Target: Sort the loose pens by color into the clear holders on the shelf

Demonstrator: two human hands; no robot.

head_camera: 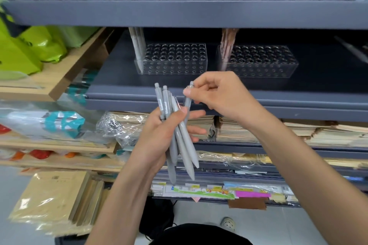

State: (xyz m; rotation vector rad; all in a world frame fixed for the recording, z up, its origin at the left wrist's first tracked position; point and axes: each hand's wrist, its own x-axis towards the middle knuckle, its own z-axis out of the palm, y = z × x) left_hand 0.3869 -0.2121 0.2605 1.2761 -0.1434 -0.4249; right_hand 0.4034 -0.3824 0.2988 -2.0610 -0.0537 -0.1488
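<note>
My left hand (159,135) grips a bundle of several grey pens (180,145), tips pointing down, in front of the shelf. My right hand (217,93) pinches the top of one more grey pen (188,101) beside that bundle. Behind them on the grey shelf (119,85) stand two clear holders with rows of holes. The left holder (173,59) has a few grey pens (137,45) at its left end. The right holder (262,61) has a few pinkish-brown pens (227,45) at its left end.
The shelf above (179,14) hangs low over the holders. Stacks of notebooks (298,131) fill the shelf below. Wooden shelves (59,77) on the left carry green bags (29,49) and wrapped goods. More loose pens (352,49) lie at the far right of the shelf.
</note>
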